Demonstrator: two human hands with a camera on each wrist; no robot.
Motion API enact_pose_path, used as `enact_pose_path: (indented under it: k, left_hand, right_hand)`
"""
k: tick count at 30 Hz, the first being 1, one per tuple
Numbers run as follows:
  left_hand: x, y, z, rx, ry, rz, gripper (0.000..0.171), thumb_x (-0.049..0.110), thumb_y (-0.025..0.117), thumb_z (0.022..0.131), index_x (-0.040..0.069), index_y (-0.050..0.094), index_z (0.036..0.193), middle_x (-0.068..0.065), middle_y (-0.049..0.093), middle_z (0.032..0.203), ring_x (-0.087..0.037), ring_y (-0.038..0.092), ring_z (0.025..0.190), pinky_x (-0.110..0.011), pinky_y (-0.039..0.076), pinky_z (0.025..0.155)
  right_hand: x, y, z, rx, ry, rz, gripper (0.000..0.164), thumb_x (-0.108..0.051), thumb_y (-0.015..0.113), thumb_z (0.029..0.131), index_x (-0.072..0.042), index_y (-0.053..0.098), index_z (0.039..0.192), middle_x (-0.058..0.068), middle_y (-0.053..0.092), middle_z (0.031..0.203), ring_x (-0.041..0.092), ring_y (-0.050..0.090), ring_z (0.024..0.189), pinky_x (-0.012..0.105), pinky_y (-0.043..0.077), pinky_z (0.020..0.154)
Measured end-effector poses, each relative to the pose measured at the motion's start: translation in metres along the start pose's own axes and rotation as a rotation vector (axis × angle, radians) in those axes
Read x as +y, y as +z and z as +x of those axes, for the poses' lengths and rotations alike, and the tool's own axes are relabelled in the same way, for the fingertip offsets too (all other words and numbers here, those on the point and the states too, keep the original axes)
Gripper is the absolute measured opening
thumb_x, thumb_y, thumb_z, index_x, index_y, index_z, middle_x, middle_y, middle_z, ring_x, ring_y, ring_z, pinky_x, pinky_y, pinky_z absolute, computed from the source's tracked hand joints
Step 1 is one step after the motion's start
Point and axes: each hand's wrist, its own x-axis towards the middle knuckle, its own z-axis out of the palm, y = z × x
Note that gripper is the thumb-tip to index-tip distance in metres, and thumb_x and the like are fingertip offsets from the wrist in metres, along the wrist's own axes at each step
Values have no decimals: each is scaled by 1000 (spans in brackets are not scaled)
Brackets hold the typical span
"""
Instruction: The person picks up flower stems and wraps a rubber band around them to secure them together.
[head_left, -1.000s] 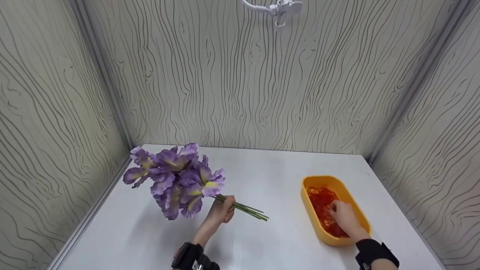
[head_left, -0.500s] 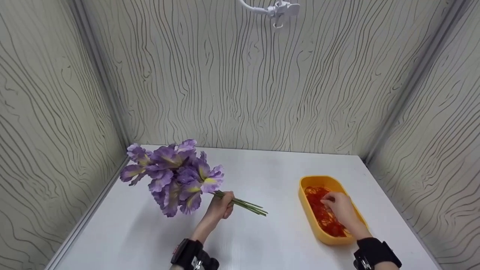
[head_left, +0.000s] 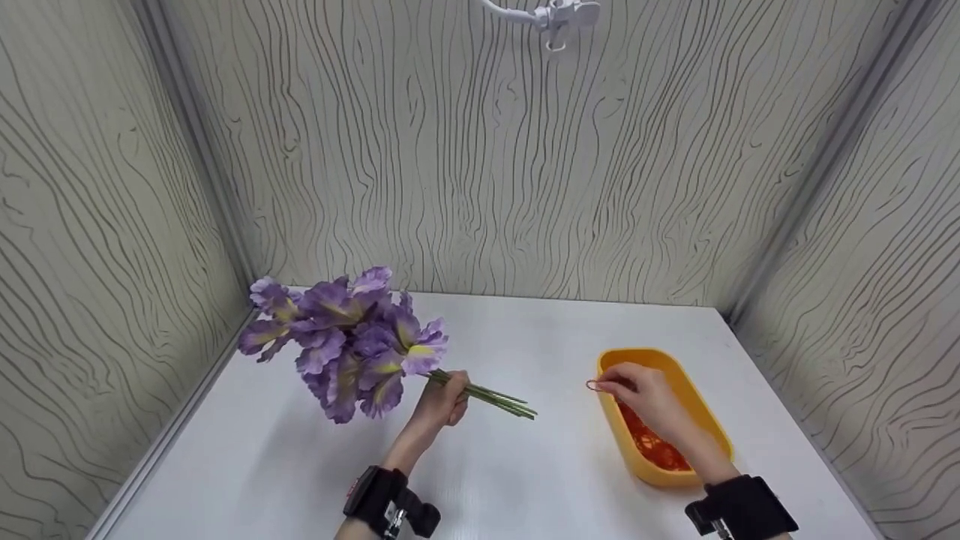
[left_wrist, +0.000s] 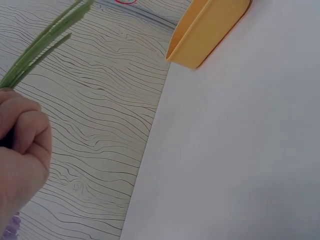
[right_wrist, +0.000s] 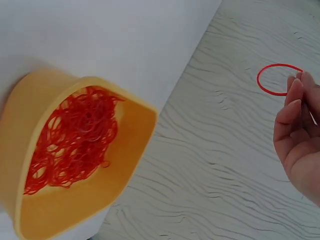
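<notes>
As left fingers (left_wrist: 33,125) clench stems (left_wrist: 44,44), right fingers (right_wrist: 295,92) pinching red loop (right_wrist: 258,80)

Black wristbands (head_left: 752,507), apparently with small cameras (head_left: 424,519).

Purple flowers (head_left: 349,341) slant in the left hand (head_left: 441,403), green stems (left_wrist: 44,43) rightward, and the right hand (head_left: 646,396) pinches a red loop (right_wrist: 258,79).

This looks like a small lab-style recording booth: wood-grain-patterned panels (head_left: 450,150), joined by grey corner posts (head_left: 189,135), enclose a white tabletop (head_left: 517,337) on three sides, a white gooseneck clamp (head_left: 559,15) shows at the top, and black wrist-strapped cameras (head_left: 425,517) sit below.
</notes>
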Motion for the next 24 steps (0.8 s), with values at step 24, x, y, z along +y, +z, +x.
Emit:
enact_pose_path:
  k: [24]
  left_hand:
    - [9,3,3,-79,31,-142,32,1,38,89,8,35,57,1,30,44,-6,28,37,-20,22,36]
  right_hand:
    - [-95,14,-3,-114,-556,166,4,5,62,80,5,61,84,12,57,74,24,53,56,31,49,52]
